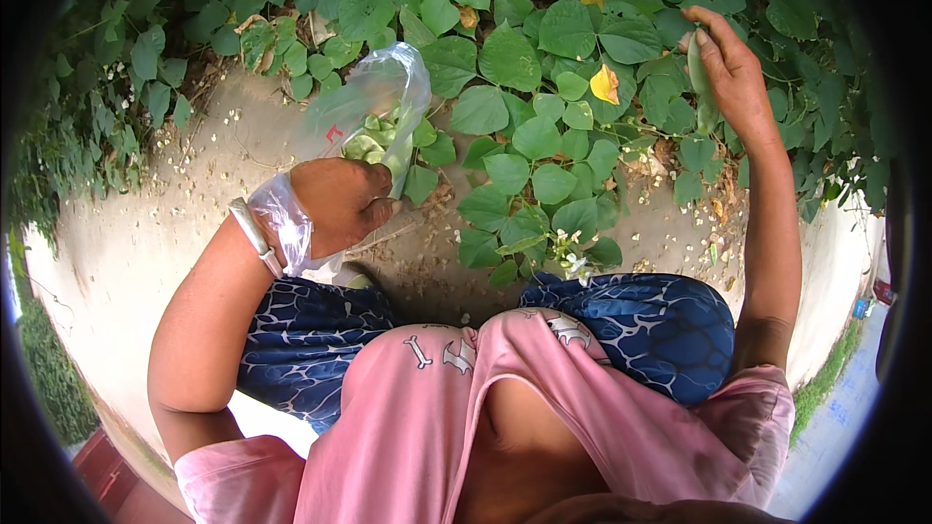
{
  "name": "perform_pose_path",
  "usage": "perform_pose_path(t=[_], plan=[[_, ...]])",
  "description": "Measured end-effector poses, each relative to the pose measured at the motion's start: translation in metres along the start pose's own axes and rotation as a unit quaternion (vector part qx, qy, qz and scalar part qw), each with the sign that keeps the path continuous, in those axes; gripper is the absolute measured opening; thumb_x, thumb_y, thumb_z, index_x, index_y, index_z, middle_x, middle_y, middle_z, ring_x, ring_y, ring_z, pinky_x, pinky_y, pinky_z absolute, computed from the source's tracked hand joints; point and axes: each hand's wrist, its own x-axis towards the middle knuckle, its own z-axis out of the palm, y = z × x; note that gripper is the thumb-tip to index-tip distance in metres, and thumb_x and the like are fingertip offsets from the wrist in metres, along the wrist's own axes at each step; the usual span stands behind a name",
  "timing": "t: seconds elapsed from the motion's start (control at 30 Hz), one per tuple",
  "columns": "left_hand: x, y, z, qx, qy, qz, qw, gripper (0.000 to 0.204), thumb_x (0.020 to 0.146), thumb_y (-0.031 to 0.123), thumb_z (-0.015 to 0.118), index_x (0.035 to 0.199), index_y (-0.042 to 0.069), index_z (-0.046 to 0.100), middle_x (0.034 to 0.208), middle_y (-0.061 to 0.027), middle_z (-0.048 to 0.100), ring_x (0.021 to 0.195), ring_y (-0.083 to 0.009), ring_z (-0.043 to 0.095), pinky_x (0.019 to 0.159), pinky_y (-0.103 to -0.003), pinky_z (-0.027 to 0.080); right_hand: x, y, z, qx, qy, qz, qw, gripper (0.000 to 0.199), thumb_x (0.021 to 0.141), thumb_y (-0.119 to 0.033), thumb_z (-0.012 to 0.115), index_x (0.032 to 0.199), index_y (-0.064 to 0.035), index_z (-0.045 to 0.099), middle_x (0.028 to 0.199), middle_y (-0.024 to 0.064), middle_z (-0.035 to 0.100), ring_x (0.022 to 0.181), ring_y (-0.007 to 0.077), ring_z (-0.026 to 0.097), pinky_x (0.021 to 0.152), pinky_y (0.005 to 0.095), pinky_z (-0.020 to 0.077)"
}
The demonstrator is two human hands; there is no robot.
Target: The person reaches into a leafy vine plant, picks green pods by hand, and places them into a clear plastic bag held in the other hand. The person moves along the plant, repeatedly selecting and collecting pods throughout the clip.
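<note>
My left hand [338,202] grips the neck of a clear plastic bag [377,107], whose handle loops round my wrist beside a metal bangle [252,236]. Several flat green bean pods [373,144] lie inside the bag. My right hand [735,73] is raised at the upper right, its fingers closed on a long green pod [700,87] among the leaves. The bag hangs over the edge of the vine, well left of the right hand.
A broad-leaved green vine [524,58] with a yellow leaf [606,84] covers a pale concrete wall top [146,223] strewn with fallen petals. My knees in blue patterned cloth [660,320] press against the wall. A paved lane [835,417] lies at the lower right.
</note>
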Motion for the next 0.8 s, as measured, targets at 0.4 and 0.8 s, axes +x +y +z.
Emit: perform_pose_path(t=[0.4,0.8], plan=[[-0.006,0.008,0.004,-0.016,-0.075,-0.026,0.997,0.027,0.086,0.027,0.051,0.081,0.0,0.056,0.073,-0.0212,0.058,0.074,-0.039,0.058,0.069,-0.046,0.045,0.032,-0.166,0.213,0.402,-0.157,-0.124,0.893,0.019,0.093,-0.015,0.043,0.106,-0.0022,0.048,0.098,0.0105,0.06,0.091,0.017,0.06,0.079,0.0304,0.0476],[-0.033,-0.02,-0.014,-0.061,0.038,-0.053,0.996,0.026,0.09,0.024,0.051,0.091,-0.002,0.058,0.077,-0.0193,0.058,0.07,-0.0335,0.056,0.065,-0.038,0.045,-0.029,-0.09,0.202,0.176,-0.319,-0.109,0.925,0.017,0.086,-0.016,0.048,0.096,-0.0035,0.056,0.089,0.0089,0.063,0.082,0.0217,0.06,0.075,0.0342,0.0465]])
